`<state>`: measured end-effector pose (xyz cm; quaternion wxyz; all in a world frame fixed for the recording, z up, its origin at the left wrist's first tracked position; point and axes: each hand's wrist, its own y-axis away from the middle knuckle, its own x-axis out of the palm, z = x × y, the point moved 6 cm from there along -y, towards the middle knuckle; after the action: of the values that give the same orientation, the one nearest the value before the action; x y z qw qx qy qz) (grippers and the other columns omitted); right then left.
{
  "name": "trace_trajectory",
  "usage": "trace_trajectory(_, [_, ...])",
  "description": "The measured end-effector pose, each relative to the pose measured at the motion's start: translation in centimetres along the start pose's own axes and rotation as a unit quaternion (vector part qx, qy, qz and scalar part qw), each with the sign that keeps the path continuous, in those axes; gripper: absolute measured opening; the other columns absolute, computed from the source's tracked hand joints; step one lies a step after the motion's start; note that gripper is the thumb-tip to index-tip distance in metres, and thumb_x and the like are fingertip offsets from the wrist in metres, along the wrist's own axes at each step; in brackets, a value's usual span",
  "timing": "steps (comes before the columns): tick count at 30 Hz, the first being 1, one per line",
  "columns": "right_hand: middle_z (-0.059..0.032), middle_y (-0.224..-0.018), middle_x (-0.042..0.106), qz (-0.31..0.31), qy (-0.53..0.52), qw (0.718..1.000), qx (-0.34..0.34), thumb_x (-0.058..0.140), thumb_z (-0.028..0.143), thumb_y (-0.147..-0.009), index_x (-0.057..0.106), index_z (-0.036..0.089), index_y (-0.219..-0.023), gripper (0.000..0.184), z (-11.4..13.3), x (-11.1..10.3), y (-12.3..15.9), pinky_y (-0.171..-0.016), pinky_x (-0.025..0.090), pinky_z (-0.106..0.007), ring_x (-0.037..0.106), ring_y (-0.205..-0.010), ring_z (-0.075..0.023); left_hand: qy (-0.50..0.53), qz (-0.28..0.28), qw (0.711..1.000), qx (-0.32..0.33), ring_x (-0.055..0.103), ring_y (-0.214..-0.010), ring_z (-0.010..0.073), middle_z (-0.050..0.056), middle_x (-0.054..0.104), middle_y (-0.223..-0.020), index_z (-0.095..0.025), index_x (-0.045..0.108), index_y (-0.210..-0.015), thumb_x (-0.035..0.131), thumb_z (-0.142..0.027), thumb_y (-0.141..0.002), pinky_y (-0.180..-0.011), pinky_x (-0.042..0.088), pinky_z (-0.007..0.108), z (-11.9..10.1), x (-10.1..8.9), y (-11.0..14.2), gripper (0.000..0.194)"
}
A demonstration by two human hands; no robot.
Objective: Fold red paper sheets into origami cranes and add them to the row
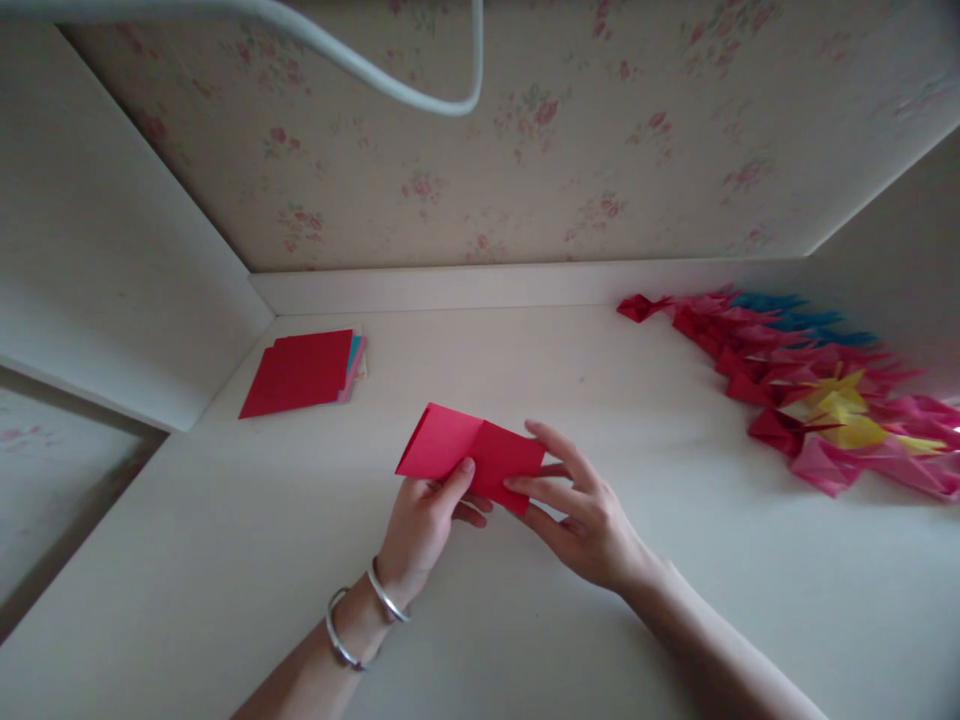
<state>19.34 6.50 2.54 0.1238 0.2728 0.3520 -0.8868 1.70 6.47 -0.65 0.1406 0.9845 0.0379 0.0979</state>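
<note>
Left hand (421, 528) and right hand (596, 520) pinch the folded red paper (446, 440) between them (creased near its middle).

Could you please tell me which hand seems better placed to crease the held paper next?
Probably the right hand: its fingers are spread at the right end of the paper, while the left hand grips its lower edge near the middle, which would steady it.

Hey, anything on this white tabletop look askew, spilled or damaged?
Only the red-topped stack of flat paper sheets at back left looks slightly askew: blue and pink edges poke out rightward. I see no spill, nor a tear in the folded red paper in the left hand.
</note>
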Motion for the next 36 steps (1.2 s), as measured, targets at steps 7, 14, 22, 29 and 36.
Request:
trace_trajectory(7, [-0.0135, -0.144, 0.050, -0.005, -0.005, 1.000, 0.023, 0.069, 0.020, -0.088, 0.073, 0.022, -0.094, 0.007, 0.3, -0.4, -0.3, -0.100, 0.051, -0.048, 0.053, -0.128, -0.0318, -0.031, 0.047, 0.998, -0.012, 0.072, -0.063, 0.0169, 0.010, 0.078, -0.079, -0.011, 0.072, -0.096, 0.069, -0.039, -0.087, -0.050, 0.056, 0.020, -0.1, 0.5, 0.3, 0.029])
trace_trajectory(14, [-0.0098, -0.118, 0.066, -0.074, -0.136, 0.973, 0.172, 0.065, 0.025, -0.092, 0.071, 0.022, -0.084, 0.011, -1.0, 0.0, -0.1, -0.089, 0.054, -0.037, 0.065, -0.105, -0.0230, 0.003, 0.108, 0.993, -0.047, 0.076, -0.084, 0.0222, 0.013, 0.079, -0.101, -0.013, 0.072, -0.111, 0.070, -0.036, -0.087, -0.069, 0.062, 0.025, 0.5, 1.5, 0.7, 0.033])
trace_trajectory(22, [-0.0088, -0.106, 0.064, -0.113, -0.150, 0.962, 0.200, 0.068, 0.028, -0.090, 0.071, 0.020, -0.079, 0.014, -1.4, -0.1, 0.0, -0.065, 0.055, -0.028, 0.065, -0.090, -0.0193, -0.013, 0.101, 0.993, -0.055, 0.077, -0.081, 0.0220, 0.013, 0.079, -0.094, -0.010, 0.073, -0.108, 0.068, -0.036, -0.088, -0.068, 0.062, 0.026, 0.9, 1.6, 0.8, 0.034])
trace_trajectory(29, [-0.0108, -0.116, 0.061, -0.095, -0.138, 0.969, 0.184, 0.068, 0.030, -0.089, 0.071, 0.020, -0.078, 0.015, -0.6, 0.1, 0.0, -0.060, 0.058, -0.030, 0.065, -0.082, -0.0187, -0.049, 0.050, 0.996, -0.048, 0.076, -0.074, 0.0217, 0.012, 0.080, -0.083, -0.009, 0.075, -0.099, 0.071, -0.036, -0.085, -0.067, 0.062, 0.027, 0.8, 1.0, 0.5, 0.030])
trace_trajectory(36, [-0.0112, -0.110, 0.063, -0.081, -0.154, 0.966, 0.193, 0.068, 0.034, -0.090, 0.069, 0.021, -0.078, 0.018, -1.6, 0.0, -0.3, -0.082, 0.055, -0.035, 0.062, -0.108, -0.0247, -0.014, 0.101, 0.992, -0.071, 0.076, -0.071, 0.0214, 0.013, 0.079, -0.091, -0.013, 0.074, -0.108, 0.075, -0.037, -0.080, -0.062, 0.062, 0.027, 0.7, 1.7, 1.2, 0.037])
